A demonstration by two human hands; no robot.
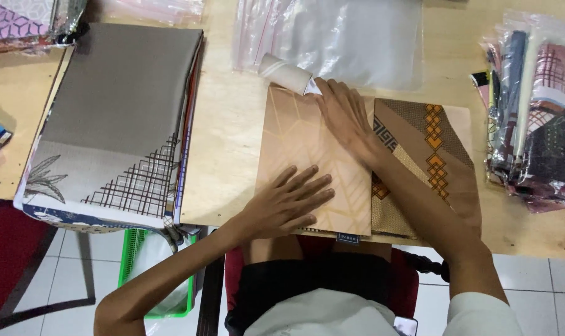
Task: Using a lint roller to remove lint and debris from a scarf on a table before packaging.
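On the wooden table (232, 124), your left hand (288, 199) lies flat, fingers spread, on the folded peach fabric (307, 149); your right hand (344, 112) presses open-palmed near its top edge, beside a white roll (285, 73).

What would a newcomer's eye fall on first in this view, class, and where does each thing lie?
Probably the two bare hands in the middle: the left hand lies flat on a folded peach cloth, and the right hand presses its far edge beside a brown patterned cloth. To the left sits a stack of grey folded cloths; clear plastic bags lie beyond.
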